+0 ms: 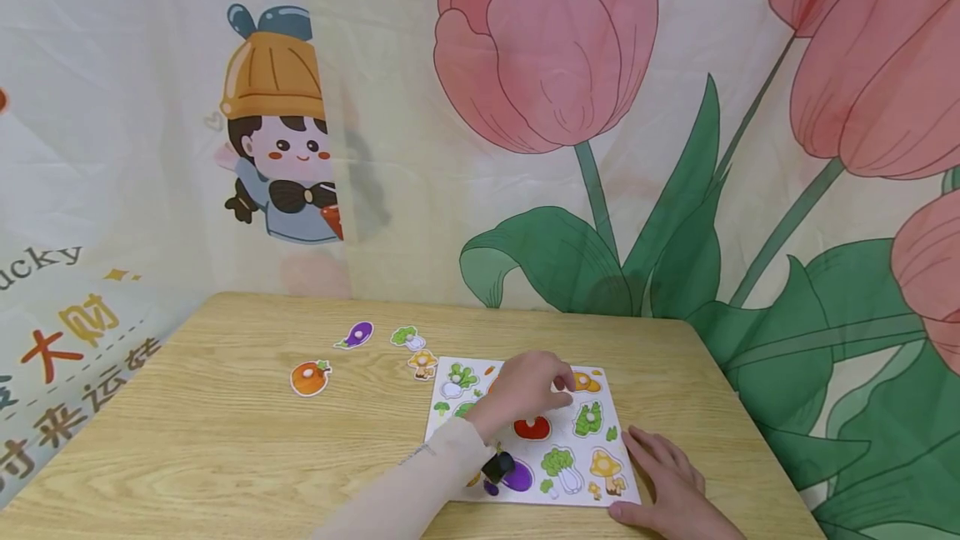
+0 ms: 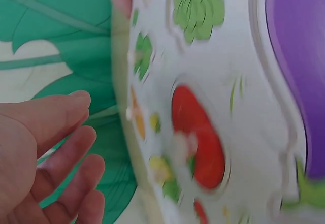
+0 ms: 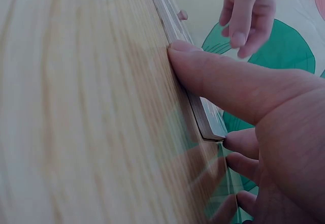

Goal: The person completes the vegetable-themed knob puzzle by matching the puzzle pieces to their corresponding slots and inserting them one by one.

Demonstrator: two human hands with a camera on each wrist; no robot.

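A white peg puzzle board [image 1: 540, 482] printed with vegetables lies on the table. Over its upper middle hovers my left hand [image 1: 525, 390], fingers loosely bent and nothing between them. In the left wrist view, the fingers [image 2: 91, 163] hang apart from the board, beside a red vegetable picture [image 2: 198, 137] with a pale knob and a large purple eggplant picture [image 2: 299, 56]. My right hand [image 1: 671, 482] holds the board's near right corner. The right wrist view has its thumb [image 3: 213, 76] pressed to the near edge and its fingertips [image 3: 242, 142] at the side edge.
Loose knobbed pieces lie left of the board: an orange pumpkin-like one [image 1: 311, 377], an eggplant [image 1: 356, 335], a bok choy [image 1: 408, 338] and a mushroom [image 1: 422, 365]. The wooden table [image 1: 225, 440] backs onto a printed curtain [image 1: 397, 148].
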